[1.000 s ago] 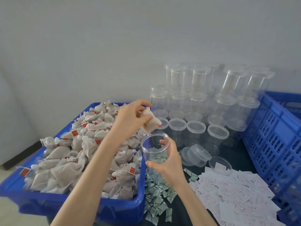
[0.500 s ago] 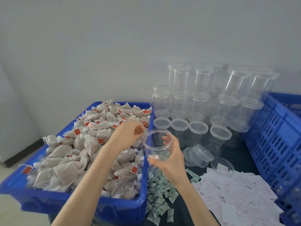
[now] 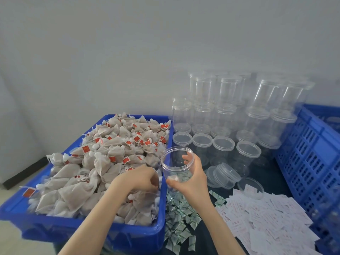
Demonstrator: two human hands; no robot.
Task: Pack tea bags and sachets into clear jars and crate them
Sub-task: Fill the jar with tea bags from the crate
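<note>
Nearest the camera two bare forearms reach forward over the dark table; the left hand is down in the blue tub, fingers curled among the tea bags, though whether it grips one cannot be told; the right hand is wrapped round an open clear jar, thumb across the near wall and fingers on the far side, holding it upright just beside the tub's right rim, with one pale tea bag lying at its bottom. Below the jar a heap of small green-printed sachets lies on the table against the tub; to the right of them spreads a loose layer of white paper slips with red print. Just beyond the right hand a clear lid lies tilted on the table. Further back stand rows of lidded clear jars, the rear ones stacked in two tiers against the grey wall. At the right edge a blue slotted crate stands beside the jars.
</note>
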